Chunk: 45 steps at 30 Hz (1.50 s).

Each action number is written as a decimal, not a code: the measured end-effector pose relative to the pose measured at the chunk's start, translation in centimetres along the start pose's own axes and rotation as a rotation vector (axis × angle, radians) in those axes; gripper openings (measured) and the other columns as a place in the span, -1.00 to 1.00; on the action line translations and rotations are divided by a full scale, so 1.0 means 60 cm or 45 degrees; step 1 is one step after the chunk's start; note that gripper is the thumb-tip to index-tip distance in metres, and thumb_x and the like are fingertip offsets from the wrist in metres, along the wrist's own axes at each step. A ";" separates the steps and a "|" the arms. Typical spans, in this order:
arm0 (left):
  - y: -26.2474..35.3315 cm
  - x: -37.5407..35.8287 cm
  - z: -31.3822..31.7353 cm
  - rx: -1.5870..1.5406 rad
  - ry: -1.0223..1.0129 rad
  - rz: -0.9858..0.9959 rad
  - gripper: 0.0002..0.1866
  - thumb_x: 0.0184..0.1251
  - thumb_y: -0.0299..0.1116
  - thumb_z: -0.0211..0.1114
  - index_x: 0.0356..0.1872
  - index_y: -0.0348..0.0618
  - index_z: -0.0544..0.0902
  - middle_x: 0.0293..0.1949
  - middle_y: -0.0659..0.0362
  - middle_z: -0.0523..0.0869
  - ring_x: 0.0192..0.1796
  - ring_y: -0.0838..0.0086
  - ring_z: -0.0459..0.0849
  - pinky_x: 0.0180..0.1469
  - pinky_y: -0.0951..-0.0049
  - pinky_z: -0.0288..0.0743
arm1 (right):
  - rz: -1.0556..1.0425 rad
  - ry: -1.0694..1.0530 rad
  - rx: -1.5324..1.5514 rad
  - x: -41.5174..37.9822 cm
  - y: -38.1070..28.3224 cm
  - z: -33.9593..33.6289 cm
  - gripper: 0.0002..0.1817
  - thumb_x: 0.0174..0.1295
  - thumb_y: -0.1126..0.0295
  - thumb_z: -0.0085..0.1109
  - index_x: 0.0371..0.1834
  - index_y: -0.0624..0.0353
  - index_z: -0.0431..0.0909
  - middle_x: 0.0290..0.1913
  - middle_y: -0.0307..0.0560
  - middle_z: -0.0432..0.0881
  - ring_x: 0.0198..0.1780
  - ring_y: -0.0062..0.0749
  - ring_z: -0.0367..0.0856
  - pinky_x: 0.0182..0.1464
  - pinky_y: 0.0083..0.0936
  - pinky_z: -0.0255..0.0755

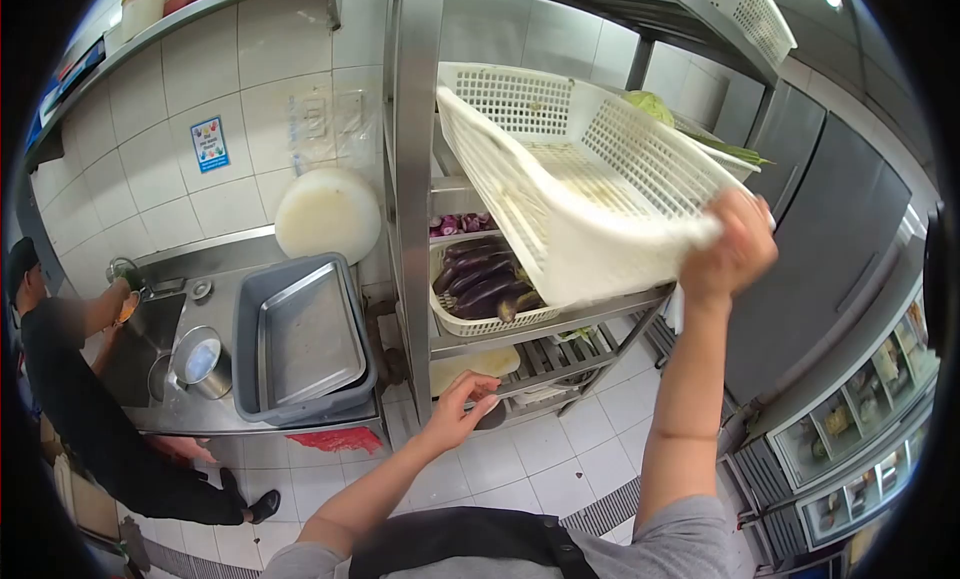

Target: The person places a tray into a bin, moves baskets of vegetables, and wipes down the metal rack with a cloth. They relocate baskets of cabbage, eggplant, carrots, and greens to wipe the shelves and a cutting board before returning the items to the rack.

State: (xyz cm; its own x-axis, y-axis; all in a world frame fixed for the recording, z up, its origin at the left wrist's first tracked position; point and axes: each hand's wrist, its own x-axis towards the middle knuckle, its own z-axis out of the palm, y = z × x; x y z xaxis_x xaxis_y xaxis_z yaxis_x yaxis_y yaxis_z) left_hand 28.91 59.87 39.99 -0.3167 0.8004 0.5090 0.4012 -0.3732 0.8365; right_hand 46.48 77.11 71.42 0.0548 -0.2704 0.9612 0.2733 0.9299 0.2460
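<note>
A white perforated plastic basket (pixel 600 254) sits tilted on the metal rack, its near end jutting out toward me. My right hand (pixel 728 244) is closed around the basket's near right corner and is slightly blurred. Only some pale residue shows on the basket's floor. My left hand (pixel 464 411) is held low before the rack, thumb and fingers apart, holding nothing. Just above it, on the shelf below the white basket, eggplants (pixel 485 279) fill a smaller cream basket (pixel 478 328). Purple onions (pixel 462 224) show behind them.
Beside the large basket is a green cabbage (pixel 650 106). The rack's steel post (pixel 414 229) stands at left. A grey tub (pixel 245 349) with a metal tray is on the sink counter, where another person (pixel 85 379) works. Grey refrigerator doors (pixel 820 249) are at right.
</note>
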 end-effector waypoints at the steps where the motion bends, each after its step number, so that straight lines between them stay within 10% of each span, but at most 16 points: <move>1: -0.006 0.000 -0.003 -0.039 -0.017 -0.042 -0.77 0.39 -0.38 0.27 -0.01 -0.24 0.60 -0.17 0.13 0.61 -0.14 0.47 0.62 -0.04 0.48 0.49 | 0.051 0.059 0.053 -0.010 -0.005 -0.038 -0.32 0.45 -0.15 -0.17 -0.69 0.19 0.24 -0.65 -0.15 0.30 -0.56 -0.37 0.35 -0.36 -0.41 0.19; 4: -0.025 0.015 -0.013 -0.098 -0.055 -0.135 -0.77 0.45 -0.37 0.21 0.01 -0.26 0.59 -0.09 0.16 0.64 -0.11 0.50 0.64 -0.01 0.49 0.49 | 0.457 0.101 -0.129 -0.029 -0.049 -0.139 -0.32 0.45 -0.20 -0.36 -0.70 0.11 0.20 -0.53 -0.23 0.26 -0.45 -0.45 0.25 -0.31 -0.45 0.21; 7: -0.059 0.038 -0.018 -0.323 -0.116 -0.286 -0.73 0.53 -0.25 0.13 0.03 -0.21 0.59 -0.05 0.18 0.64 -0.06 0.51 0.63 0.04 0.45 0.49 | 0.914 0.069 0.844 -0.052 -0.021 -0.287 -0.42 0.44 -0.05 -0.38 -0.68 0.11 0.18 -0.48 -0.21 0.19 -0.34 -0.44 0.14 -0.18 -0.45 0.19; 9: -0.070 0.064 -0.023 -0.722 -0.140 -0.464 -0.58 0.56 -0.01 0.02 0.10 -0.12 0.58 -0.03 0.22 0.66 -0.05 0.46 0.65 -0.03 0.46 0.49 | 0.956 0.079 0.707 -0.073 -0.018 -0.358 -0.43 0.43 -0.02 -0.44 -0.67 0.11 0.17 -0.48 -0.19 0.20 -0.27 -0.39 0.17 -0.01 -0.39 0.15; 12: -0.057 0.100 -0.030 -1.261 -0.286 -0.667 -0.34 0.55 0.23 -0.22 0.24 -0.14 0.49 0.13 0.16 0.63 0.14 0.37 0.61 0.12 0.30 0.49 | 0.788 0.054 0.712 -0.123 -0.013 -0.465 -0.41 0.42 -0.05 -0.49 -0.70 0.10 0.18 -0.55 -0.18 0.23 -0.24 -0.32 0.18 0.29 -0.22 0.02; 22: 0.018 0.096 -0.078 -1.782 -0.742 -0.900 -0.04 0.36 0.45 -0.15 0.38 -0.32 0.31 0.31 -0.11 0.46 0.33 0.11 0.46 0.38 0.05 0.31 | 0.412 -0.620 0.288 -0.060 -0.184 -0.477 -0.36 0.39 -0.12 -0.48 -0.69 0.09 0.27 -0.59 -0.20 0.27 -0.31 -0.31 0.22 0.23 -0.14 0.03; 31: 0.109 -0.080 -0.251 -1.579 -0.449 -1.113 -0.37 0.55 0.00 -0.02 0.36 -0.35 0.33 0.24 -0.06 0.56 0.17 0.19 0.65 0.20 0.23 0.57 | 0.377 -0.676 0.456 -0.008 -0.243 -0.371 -0.35 0.41 -0.11 -0.53 -0.68 0.10 0.31 -0.63 -0.20 0.28 -0.33 -0.29 0.22 0.26 -0.01 0.03; 37: 0.140 -0.223 -0.418 -1.400 -0.180 -1.137 -0.37 0.11 -0.68 0.24 0.30 -0.40 0.39 0.12 -0.10 0.64 0.05 0.23 0.72 0.10 0.28 0.66 | 0.536 -0.492 0.691 -0.004 -0.341 -0.230 -0.36 0.42 -0.07 -0.55 -0.67 0.11 0.30 -0.63 -0.21 0.26 -0.35 -0.31 0.19 0.35 0.00 0.01; 41: 0.197 -0.283 -0.452 -1.286 0.025 -0.934 -0.29 -0.05 -0.74 0.15 0.31 -0.39 0.39 0.09 -0.12 0.65 0.01 0.20 0.74 0.03 0.29 0.70 | 0.500 -0.498 1.015 -0.027 -0.312 -0.226 -0.30 0.43 -0.07 -0.59 -0.61 0.18 0.42 -0.57 -0.12 0.41 -0.26 -0.23 0.35 0.41 0.04 0.01; 45: 0.268 -0.366 -0.526 -1.019 0.520 -0.806 -0.26 -0.14 -0.74 0.04 0.29 -0.41 0.38 0.06 -0.14 0.63 -0.02 0.16 0.74 -0.02 0.21 0.73 | 0.545 -0.440 0.627 -0.039 -0.365 -0.151 -0.65 0.43 0.36 -0.08 -0.02 0.45 0.59 0.09 0.24 0.58 0.17 -0.04 0.50 0.32 -0.23 0.24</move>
State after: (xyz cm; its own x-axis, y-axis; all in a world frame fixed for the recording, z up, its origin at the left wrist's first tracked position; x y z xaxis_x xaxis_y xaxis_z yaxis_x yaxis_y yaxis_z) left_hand 15.18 21.48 48.69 -0.5886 0.7937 -0.1535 -0.5610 -0.2644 0.7844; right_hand 49.06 55.14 62.63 -0.2682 0.1598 0.9500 -0.1716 0.9624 -0.2104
